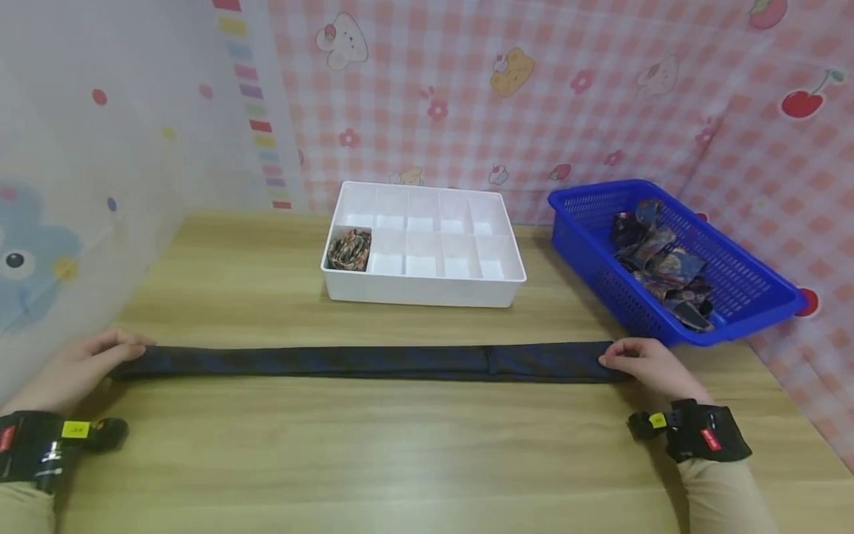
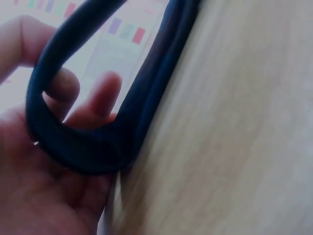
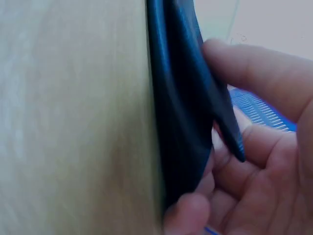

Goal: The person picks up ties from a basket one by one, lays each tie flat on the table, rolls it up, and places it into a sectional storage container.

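A person's two hands appear to be laying out and straightening a dark navy necktie (image 1: pixel 320 361), doubled lengthwise on the wooden table (image 1: pixel 400 452), in front of the white compartment box (image 1: pixel 420 291). Its long axis runs left to right, roughly parallel to the box's front; the looped fold points left, the broader end right, where the right wrist view shows a pointed corner. The left hand (image 1: pixel 80 367) holds the fold, fingers inside the loop; the right hand (image 1: pixel 657 367) pinches the layered end near the blue basket (image 1: pixel 587 259). The next move likely calls for keeping the layers aligned and the strip untwisted.
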The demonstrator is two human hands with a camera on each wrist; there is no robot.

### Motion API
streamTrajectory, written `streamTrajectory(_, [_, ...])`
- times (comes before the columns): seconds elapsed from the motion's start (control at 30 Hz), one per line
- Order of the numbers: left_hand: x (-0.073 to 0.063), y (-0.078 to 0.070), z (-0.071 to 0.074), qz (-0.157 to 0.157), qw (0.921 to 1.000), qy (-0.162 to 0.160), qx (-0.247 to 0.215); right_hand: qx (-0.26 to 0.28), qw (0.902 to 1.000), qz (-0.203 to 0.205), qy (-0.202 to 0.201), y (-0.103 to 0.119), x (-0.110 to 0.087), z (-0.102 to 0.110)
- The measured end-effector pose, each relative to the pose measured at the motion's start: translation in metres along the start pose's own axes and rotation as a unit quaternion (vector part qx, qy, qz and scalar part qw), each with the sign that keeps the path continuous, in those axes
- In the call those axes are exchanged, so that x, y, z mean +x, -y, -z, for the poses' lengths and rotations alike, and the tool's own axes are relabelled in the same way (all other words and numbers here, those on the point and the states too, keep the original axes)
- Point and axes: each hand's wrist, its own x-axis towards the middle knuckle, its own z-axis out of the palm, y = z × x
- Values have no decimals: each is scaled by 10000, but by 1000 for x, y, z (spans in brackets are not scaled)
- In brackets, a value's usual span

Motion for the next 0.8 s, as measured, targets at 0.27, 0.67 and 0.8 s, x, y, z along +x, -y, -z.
streamTrajectory(0.27, [-6, -15, 4, 105, 9988, 57, 475, -1036, 9935, -472, 33, -1, -3, 16])
streamTrajectory(0.67, [-11, -39, 9, 727, 9912, 305, 1063, -1243, 9921, -71, 171, -12, -7, 22])
streamTrajectory(0.8, [-4, -49, 4, 650, 9933, 202, 934, -1455, 9890, -198, 186, -12, -13, 24])
